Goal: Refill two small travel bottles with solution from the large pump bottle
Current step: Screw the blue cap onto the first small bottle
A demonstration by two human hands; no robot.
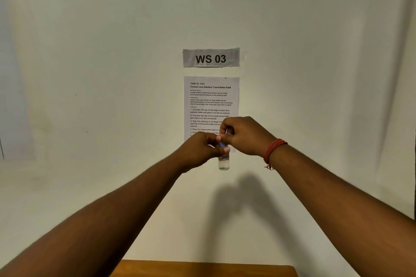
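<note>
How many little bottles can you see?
1. The bottle is held up in front of the wall, gripped by the left hand, with the right hand on its cap. Others may be out of view.

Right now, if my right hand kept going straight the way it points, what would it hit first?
The right hand points left, at the blue cap of the small bottle. Just past that are the left hand's fingers; depth looks close.

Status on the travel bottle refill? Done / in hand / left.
Done: some clear liquid sits in the small bottle. In hand: left hand holds it raised before the wall sheet; right hand pinches its blue cap. Left: can't judge; second bottle and pump bottle are out of view.
</note>
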